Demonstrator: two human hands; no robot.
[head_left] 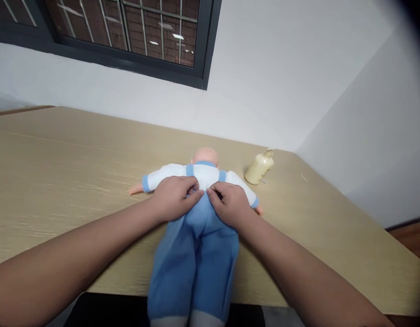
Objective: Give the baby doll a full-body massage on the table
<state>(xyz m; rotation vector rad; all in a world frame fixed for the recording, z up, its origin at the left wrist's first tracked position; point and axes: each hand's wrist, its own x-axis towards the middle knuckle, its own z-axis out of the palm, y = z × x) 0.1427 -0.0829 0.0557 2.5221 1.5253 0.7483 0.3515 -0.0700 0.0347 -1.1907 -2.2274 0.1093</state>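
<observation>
A baby doll (205, 156) lies stretched out on the table, its bald head away from me and its legs over the near edge. It wears a white top (168, 171) with light blue cuffs, collar and shoulder straps, and blue trousers (177, 263). My left hand (175, 194) is closed in a pinch on the trousers' waist edge, left of the middle. Close beside it, my right hand (231, 202) pinches the same edge on the right. The two thumbs almost meet. Both hands cover much of the waist; which way the doll's face points I cannot tell.
A cream pump bottle (259, 169) stands on the wooden table (76, 154), beyond the doll's right-hand sleeve. A thin pale strand (303, 175) lies farther right. White walls and a dark-framed, barred window (141, 41) are behind the table. Something black is below its near edge.
</observation>
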